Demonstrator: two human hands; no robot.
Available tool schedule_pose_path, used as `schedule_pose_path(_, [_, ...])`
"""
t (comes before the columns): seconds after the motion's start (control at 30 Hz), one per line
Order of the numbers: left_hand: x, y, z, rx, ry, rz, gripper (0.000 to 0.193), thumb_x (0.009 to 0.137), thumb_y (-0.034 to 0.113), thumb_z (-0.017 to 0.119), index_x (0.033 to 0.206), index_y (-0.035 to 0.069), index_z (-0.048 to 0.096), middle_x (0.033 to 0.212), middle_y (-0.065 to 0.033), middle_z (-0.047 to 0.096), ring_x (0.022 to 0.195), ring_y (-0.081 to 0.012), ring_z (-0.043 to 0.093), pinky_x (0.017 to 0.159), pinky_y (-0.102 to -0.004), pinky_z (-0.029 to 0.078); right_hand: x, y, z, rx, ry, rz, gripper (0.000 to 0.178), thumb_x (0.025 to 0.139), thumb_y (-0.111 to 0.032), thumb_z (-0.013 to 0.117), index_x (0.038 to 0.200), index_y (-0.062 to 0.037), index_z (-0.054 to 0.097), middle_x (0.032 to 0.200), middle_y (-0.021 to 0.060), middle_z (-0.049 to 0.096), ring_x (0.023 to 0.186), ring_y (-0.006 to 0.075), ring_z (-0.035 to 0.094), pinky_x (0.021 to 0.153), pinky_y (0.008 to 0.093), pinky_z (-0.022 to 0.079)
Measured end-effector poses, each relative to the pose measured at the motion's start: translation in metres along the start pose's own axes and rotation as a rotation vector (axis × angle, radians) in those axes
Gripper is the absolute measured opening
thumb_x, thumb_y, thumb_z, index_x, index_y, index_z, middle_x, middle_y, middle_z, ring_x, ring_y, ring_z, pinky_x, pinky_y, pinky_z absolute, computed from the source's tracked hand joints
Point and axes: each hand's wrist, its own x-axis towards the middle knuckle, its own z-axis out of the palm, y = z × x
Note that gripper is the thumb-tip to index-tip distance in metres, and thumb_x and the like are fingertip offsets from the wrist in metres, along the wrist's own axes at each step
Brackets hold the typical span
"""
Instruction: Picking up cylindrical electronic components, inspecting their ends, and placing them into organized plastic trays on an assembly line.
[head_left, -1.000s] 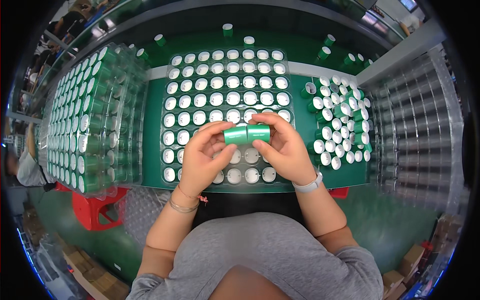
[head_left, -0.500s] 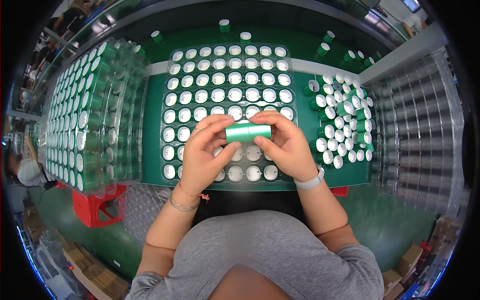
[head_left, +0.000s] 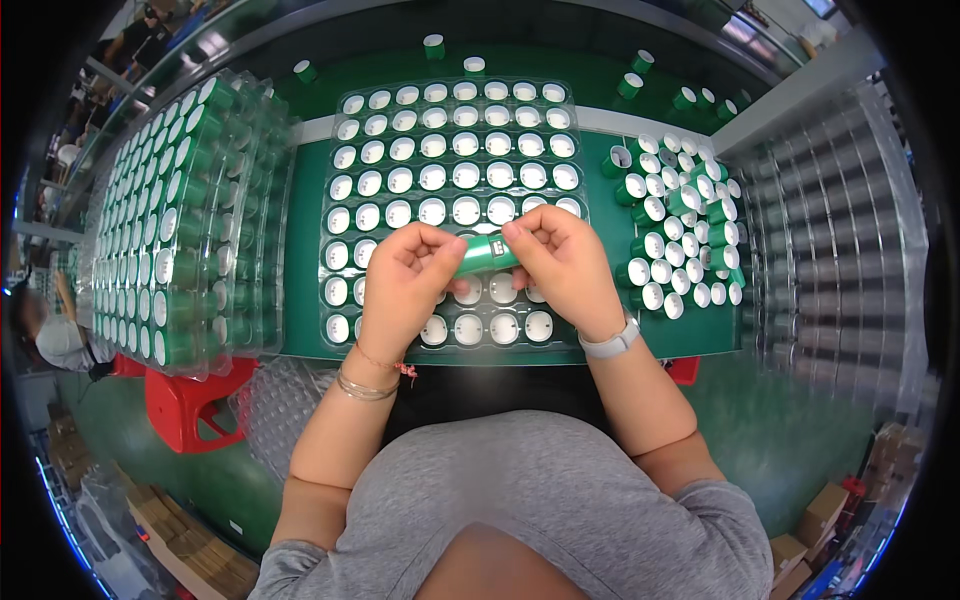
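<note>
A shiny green cylinder [head_left: 483, 256] with a small dark printed patch is held between both hands, lying on its side with its right end slightly higher. My left hand [head_left: 405, 285] pinches its left end, thumb along the near side and fingers curled. My right hand [head_left: 568, 265] has its thumb on the right end near the printed patch, fingers folded behind. Beneath them lies a transparent tray [head_left: 583, 165] with rows of upright green cylinders whose round white tops face up. My hands hide part of its nearer rows.
Transparent trays filled with green cylinders [head_left: 150, 240] are stacked at the left. Loose white-topped cylinders [head_left: 685, 225] crowd the table's right side, beside a stack of transparent trays [head_left: 850, 250]. Several single cylinders stand along the back. A red stool [head_left: 180, 410] is at the lower left.
The green cylinder has tilted and turned, and its printed patch now shows. My right thumb has moved from its near side up onto its end. The left fingers have curled in.
</note>
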Motion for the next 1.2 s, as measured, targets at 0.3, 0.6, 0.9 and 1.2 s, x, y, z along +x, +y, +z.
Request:
schedule_pose_path(0.3, [0.002,-0.014,-0.006,0.070,0.009,0.418,0.037,0.088,-0.002,0.064,0.125,-0.005,0.058,0.118,-0.0093,0.053,0.110,-0.0177,0.058,0.087,-0.0276,0.050,0.001,0.013,-0.003,0.226,0.015,-0.195,0.033,0.086,-0.002,0.070,0.115,0.0012,0.054,0.105,0.0084,0.061,0.092,0.0146,0.063,0.080,0.0270,0.051])
schedule_pose_path(0.6, [-0.003,-0.012,-0.001,0.146,-0.067,0.538,0.061,0.074,-0.010,0.074,0.130,-0.002,0.053,0.121,-0.0103,0.052,0.112,-0.0218,0.059,0.095,-0.0323,0.052,0.001,0.011,-0.007,0.095,-0.245,-0.254,0.044,0.082,0.009,0.064,0.124,-0.0003,0.053,0.124,0.0110,0.052,0.122,0.0216,0.052,0.102,0.0355,0.045])
schedule_pose_path(0.9, [-0.006,-0.010,-0.003,0.274,-0.115,0.536,0.053,0.072,-0.009,0.076,0.122,-0.004,0.058,0.122,-0.0126,0.053,0.117,-0.0265,0.057,0.100,-0.0371,0.049,-0.001,0.012,-0.006,0.107,-0.322,-0.237,0.044,0.080,0.011,0.062,0.121,-0.0008,0.054,0.127,0.0121,0.052,0.122,0.0217,0.052,0.104,0.0365,0.043])
schedule_pose_path(1.2, [-0.003,-0.013,-0.004,0.355,-0.122,0.612,0.048,0.073,-0.008,0.076,0.118,-0.004,0.060,0.121,-0.0127,0.054,0.118,-0.0279,0.057,0.100,-0.0384,0.049,-0.001,0.011,-0.007,0.083,-0.329,-0.261,0.044,0.080,0.012,0.062,0.121,-0.0008,0.054,0.127,0.0121,0.052,0.123,0.0212,0.052,0.103,0.0362,0.043])
